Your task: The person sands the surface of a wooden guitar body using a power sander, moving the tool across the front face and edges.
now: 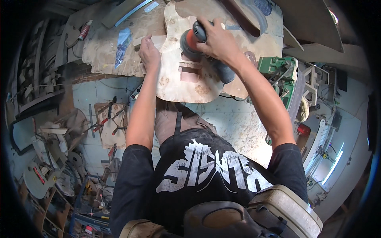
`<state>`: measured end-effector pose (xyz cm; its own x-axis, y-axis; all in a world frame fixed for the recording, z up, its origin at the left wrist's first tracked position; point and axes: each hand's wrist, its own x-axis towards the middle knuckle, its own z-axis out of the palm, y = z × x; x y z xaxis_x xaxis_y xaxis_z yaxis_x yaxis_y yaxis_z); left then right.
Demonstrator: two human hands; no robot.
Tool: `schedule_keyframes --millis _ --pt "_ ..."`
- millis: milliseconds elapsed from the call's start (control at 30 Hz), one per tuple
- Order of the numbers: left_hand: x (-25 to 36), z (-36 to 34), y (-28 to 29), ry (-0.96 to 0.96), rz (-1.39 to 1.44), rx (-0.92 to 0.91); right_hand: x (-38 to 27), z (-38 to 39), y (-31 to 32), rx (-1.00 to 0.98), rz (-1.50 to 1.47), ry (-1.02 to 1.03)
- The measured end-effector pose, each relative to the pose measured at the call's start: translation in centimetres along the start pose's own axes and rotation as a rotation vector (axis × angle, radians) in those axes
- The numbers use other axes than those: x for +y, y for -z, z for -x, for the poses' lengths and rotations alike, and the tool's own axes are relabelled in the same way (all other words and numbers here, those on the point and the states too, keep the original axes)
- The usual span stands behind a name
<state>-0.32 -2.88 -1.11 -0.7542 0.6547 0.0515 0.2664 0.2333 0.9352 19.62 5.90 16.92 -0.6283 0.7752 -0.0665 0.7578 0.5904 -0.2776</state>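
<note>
A pale, burl-figured electric guitar body [168, 73] lies on the workbench [101, 55], its rounded end jutting over the near edge. Rectangular cut-outs show in its middle. My right hand [220, 41] is wrapped round the top of a red and black orbital sander [191, 39], whose round pad rests on the body's face. A dark dust canister [225, 72] sticks out from the sander toward me. With my left hand [150, 54] I grip the body's left edge, thumb up; the fingertips beneath are hidden.
Blue sandpaper or film [123, 44] lies left on the bench, near a red-handled tool [85, 30]. A curved brown piece [242, 16] sits at the back right. Right of the bench stands a green machine [278, 71]. Clamps [105, 121] and a wooden board lie lower left.
</note>
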Motion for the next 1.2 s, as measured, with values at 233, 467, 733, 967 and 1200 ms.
schedule_keyframes --millis 233,467,733,967,1200 --pt "-0.9 -0.2 0.1 -0.012 0.103 0.045 -2.2 -2.8 -1.4 0.041 -0.035 0.162" --pt "-1.9 -0.4 -0.4 0.012 0.209 0.083 -2.8 -2.4 -1.5 0.014 -0.034 0.188" --pt "-0.8 -0.3 -0.1 0.015 0.145 0.054 -1.4 -3.5 -0.6 0.055 -0.021 0.12" --pt "-1.2 -0.5 0.1 0.02 0.079 0.014 -1.1 -1.2 -0.4 -0.027 -0.018 0.072" --pt "-0.6 -0.3 -0.1 0.021 0.099 0.02 1.7 1.9 0.0 0.0 -0.023 -0.009"
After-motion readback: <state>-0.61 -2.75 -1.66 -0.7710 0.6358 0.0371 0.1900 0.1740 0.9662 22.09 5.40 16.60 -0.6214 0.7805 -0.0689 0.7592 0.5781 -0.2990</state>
